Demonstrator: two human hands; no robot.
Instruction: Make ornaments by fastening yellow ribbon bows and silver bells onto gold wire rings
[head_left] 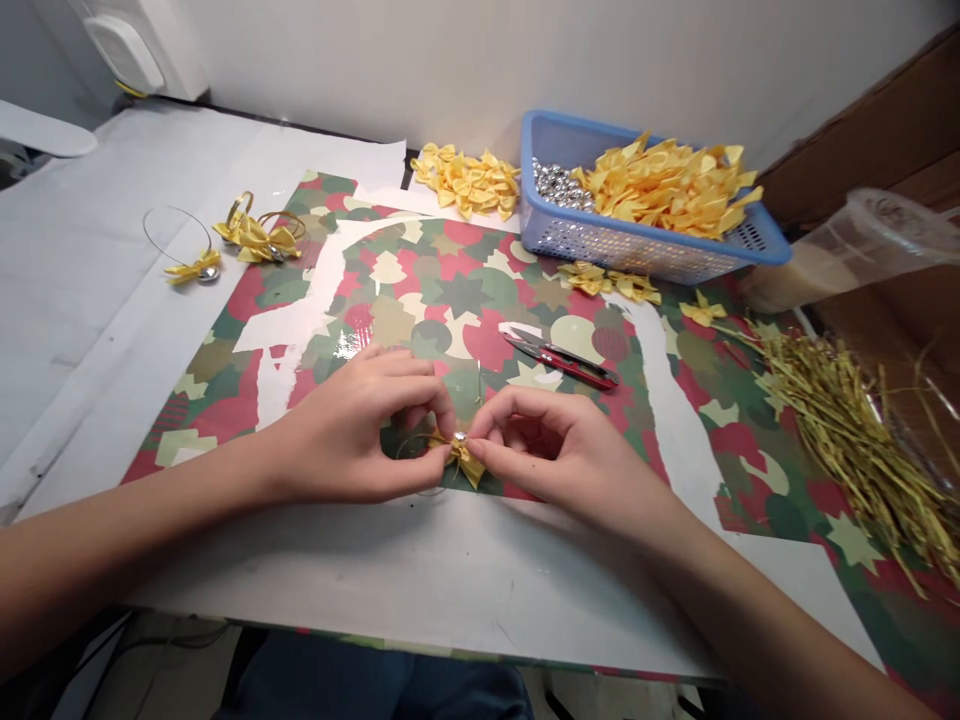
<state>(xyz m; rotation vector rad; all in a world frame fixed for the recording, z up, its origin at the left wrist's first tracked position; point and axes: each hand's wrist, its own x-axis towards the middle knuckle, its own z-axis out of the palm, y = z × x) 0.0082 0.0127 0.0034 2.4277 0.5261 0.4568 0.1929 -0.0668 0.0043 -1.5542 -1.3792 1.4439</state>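
Near the front of the patterned mat, a small yellow ribbon bow point(469, 468) with a silver bell point(460, 437) at its top is between my hands. My left hand point(367, 425) pinches its left side between thumb and forefinger. The thumb and forefinger of my right hand point(562, 440) are closed on its right side, close to the bell. A thin wire loop point(409, 445) curves out beneath my left fingers. One fine end stands up above the bow; exactly what each fingertip presses is partly hidden.
Thread snips point(562, 362) lie beyond my right hand. A blue basket point(637, 235) holds yellow bows and silver bells; loose bows point(469, 180) are piled beside it. Bows with bells and wire point(266, 240) lie at left. Gold twist ties point(847, 430) and a plastic cup point(847, 250) are at right.
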